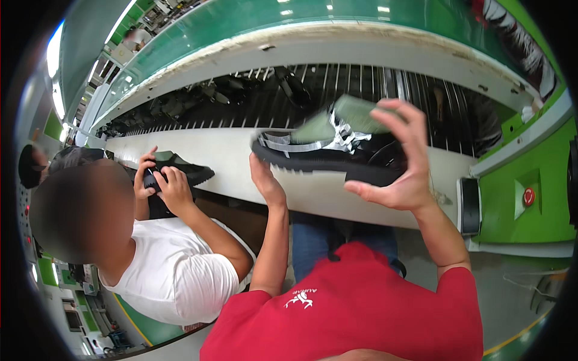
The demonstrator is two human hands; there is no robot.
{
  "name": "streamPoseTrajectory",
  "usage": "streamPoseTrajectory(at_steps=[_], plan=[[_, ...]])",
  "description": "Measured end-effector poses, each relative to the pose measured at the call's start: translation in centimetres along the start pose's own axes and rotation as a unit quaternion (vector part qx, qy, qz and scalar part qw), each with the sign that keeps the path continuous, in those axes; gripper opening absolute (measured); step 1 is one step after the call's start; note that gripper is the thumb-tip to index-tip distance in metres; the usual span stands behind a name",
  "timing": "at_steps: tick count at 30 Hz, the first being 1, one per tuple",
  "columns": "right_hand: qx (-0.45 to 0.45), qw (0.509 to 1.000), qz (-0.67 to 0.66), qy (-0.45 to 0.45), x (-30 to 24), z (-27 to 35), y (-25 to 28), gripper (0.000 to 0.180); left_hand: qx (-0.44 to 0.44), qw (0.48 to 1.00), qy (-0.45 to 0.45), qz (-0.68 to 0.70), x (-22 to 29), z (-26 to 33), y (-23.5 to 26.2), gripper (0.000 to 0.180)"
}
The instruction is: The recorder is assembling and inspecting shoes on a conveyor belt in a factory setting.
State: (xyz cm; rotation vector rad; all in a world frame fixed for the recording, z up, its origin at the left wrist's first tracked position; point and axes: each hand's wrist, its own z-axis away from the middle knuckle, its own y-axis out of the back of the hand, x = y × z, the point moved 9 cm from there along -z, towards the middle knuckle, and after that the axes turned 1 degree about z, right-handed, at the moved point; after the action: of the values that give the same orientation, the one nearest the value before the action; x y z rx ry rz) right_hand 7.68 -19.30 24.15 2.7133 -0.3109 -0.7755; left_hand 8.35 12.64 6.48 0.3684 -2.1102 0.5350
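Observation:
A shoe [307,157] with a black sole, a green upper and silver-white strips is held sideways above the light ledge, between my two hands. My left hand [267,182] presses against its left end, its fingertips partly hidden behind the sole. My right hand [411,162] curves around the right end, thumb low by the sole and fingers arched above, slightly blurred. Part of the green upper is also smeared by motion.
A roller conveyor [355,81] carrying several dark shoes [292,87] runs beyond the ledge [235,150]. At left, a co-worker in a white shirt [174,271] handles another green-black shoe [183,168]. A green machine panel with a red button [529,197] stands at right.

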Motion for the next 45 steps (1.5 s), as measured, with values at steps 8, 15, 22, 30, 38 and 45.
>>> streamPoseTrajectory(at_steps=[8,15,22,30,38,45], plan=[[0.312,0.897,0.213,0.229,-3.3,-19.9,-2.6,0.088,-0.126,0.91,-0.009,-0.395,-11.6,-10.4,-7.9,0.077],[-0.146,0.959,0.244,0.017,13.2,-26.4,-13.4,0.07,-0.196,0.827,0.095,-0.517,-21.4,-15.6,-11.7,0.098],[-0.155,0.946,0.273,-0.084,15.0,-25.5,-15.1,0.076,-0.137,0.799,0.161,-0.563,-24.1,-19.2,-10.3,0.129],[0.063,0.967,0.09,0.229,4.8,-24.5,-10.7,0.049,-0.077,0.958,0.092,-0.26,-18.9,-19.5,-4.5,0.126],[-0.1,0.991,-0.046,0.077,6.0,-11.6,-9.1,0.029,-0.173,0.944,0.26,0.104,-3.4,-3.0,-7.5,0.121],[-0.37,0.869,-0.255,-0.209,8.1,-2.7,-7.1,0.088,-0.408,0.868,0.239,0.149,8.2,4.8,-10.3,0.135]])
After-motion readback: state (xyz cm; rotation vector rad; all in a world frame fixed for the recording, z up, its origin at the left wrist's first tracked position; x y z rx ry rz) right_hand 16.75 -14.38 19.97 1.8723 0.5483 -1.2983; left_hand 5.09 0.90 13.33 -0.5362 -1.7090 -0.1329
